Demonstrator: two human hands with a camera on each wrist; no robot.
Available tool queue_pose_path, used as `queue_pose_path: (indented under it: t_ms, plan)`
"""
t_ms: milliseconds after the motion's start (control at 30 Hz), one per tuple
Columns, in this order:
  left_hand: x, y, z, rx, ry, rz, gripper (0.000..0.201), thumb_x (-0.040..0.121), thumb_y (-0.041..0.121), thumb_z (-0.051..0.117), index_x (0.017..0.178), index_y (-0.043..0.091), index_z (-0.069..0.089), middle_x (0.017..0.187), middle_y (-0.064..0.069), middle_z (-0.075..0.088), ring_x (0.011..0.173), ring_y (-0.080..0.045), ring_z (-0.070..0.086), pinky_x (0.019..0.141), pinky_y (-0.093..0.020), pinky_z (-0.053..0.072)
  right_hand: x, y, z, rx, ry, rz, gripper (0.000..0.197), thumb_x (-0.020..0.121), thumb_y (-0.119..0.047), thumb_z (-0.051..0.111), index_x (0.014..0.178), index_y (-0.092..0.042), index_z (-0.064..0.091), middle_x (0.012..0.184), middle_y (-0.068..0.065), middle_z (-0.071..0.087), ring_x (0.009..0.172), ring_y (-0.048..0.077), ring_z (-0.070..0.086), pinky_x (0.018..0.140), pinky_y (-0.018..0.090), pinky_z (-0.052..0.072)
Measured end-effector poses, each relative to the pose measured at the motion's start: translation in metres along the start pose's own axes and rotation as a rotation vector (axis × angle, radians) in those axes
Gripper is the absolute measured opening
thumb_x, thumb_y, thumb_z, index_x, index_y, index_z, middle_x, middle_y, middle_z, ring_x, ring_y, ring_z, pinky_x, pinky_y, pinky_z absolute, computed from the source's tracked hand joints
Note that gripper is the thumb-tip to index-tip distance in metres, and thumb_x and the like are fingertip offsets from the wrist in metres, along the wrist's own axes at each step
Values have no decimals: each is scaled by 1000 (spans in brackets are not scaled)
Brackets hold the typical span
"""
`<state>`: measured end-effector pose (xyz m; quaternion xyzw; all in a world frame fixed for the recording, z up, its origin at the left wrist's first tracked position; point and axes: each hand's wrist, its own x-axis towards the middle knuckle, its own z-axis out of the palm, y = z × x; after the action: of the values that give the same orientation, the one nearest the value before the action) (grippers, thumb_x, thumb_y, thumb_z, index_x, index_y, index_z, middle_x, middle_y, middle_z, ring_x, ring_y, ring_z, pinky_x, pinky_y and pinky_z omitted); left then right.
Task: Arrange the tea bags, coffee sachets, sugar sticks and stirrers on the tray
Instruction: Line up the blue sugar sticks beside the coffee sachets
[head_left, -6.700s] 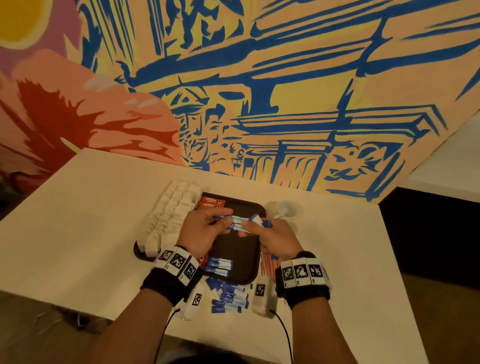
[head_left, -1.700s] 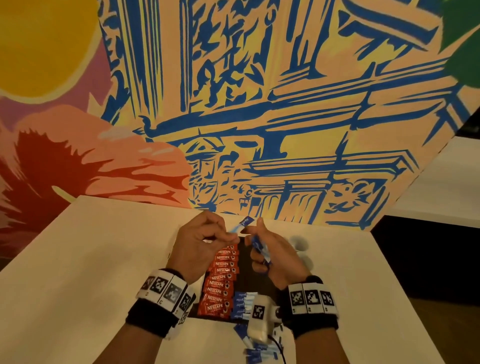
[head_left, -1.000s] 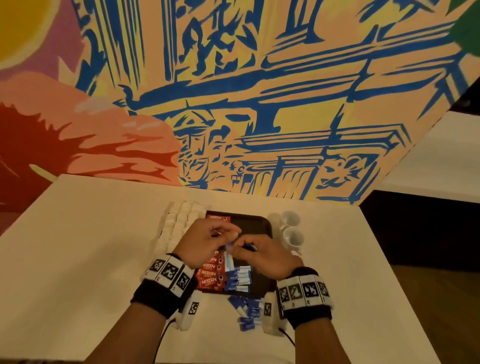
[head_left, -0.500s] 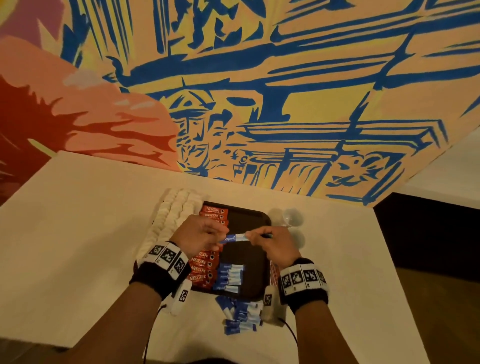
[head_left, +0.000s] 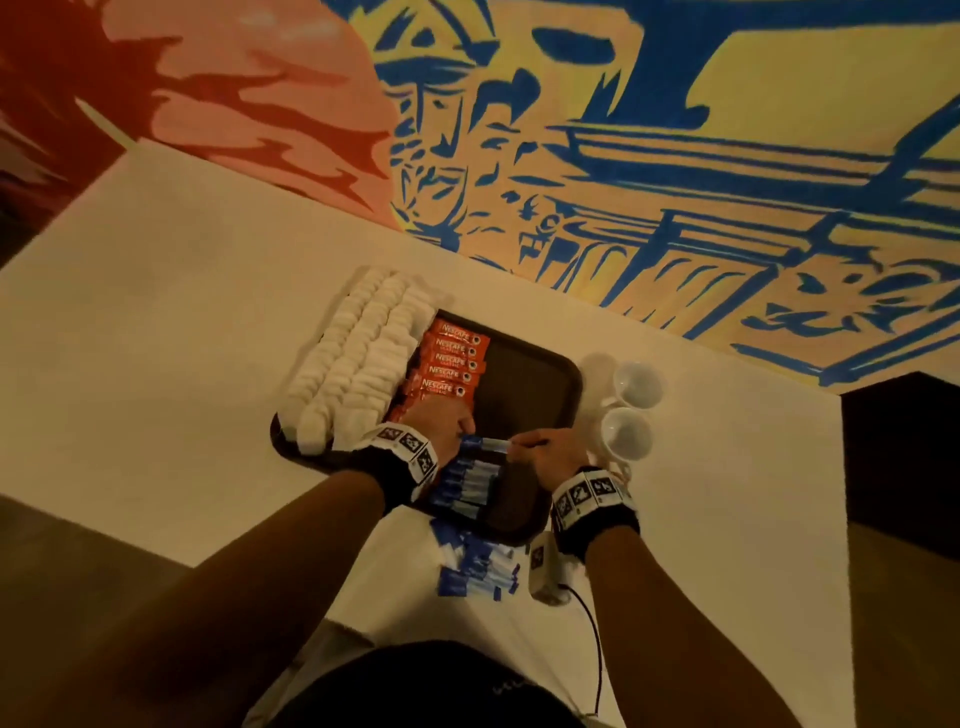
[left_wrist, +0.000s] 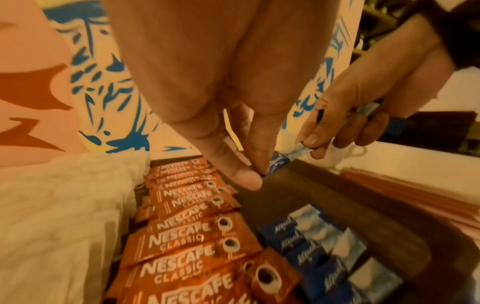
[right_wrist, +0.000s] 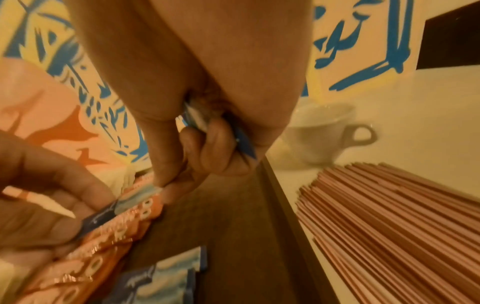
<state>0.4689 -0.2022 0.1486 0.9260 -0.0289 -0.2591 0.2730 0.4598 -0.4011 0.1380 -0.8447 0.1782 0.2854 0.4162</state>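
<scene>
Both hands pinch one blue-and-white paper sugar stick (head_left: 485, 444) by its ends, left hand (head_left: 439, 423) and right hand (head_left: 553, 454), low over the dark brown plastic tray (head_left: 524, 384). The right hand also holds spare sticks. Red coffee sachets (head_left: 449, 364) lie beyond the left hand.

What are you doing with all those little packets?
A person is laying out drink supplies on a dark tray. Both hands, left hand and right hand, pinch one blue sugar stick by its ends, just above the row of sugar sticks. Coffee sachets and white tea bags are lined up; more blue sticks wait on the table.
</scene>
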Motion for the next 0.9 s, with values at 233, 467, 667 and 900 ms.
queue_pose_path:
  t_ms: [233,467,667,900]
  plan:
    - [20,2,20,163,-73,-9,30,94,6,55,111,23,72,121,-5,64,108,-26,61,93,-30,48,29,28,24,1,64,163,4,84,-23,81,86,-22,78,100,6,75,97,23,68,91,38,58]
    - [31,11,26,342,-159,-22,25,96,8,56,116,13,69,119,-12,65,108,-30,63,95,-40,54,39,32,26,-75,40,175,8,90,-24,76,90,-18,80,93,2,71,90,20,65,92,37,57]
    - [30,15,23,410,-184,5,21,97,13,55,114,13,66,115,-11,65,104,-30,65,91,-41,55,39,28,26,-83,0,200,5,86,-24,80,86,-20,79,102,7,75,96,25,70,91,39,59]
    - [16,13,13,344,-90,16,29,94,12,61,122,15,66,123,-10,63,113,-30,61,96,-38,51,23,16,8,-32,87,117,18,88,-17,72,105,-22,75,112,2,71,103,20,65,94,35,54]
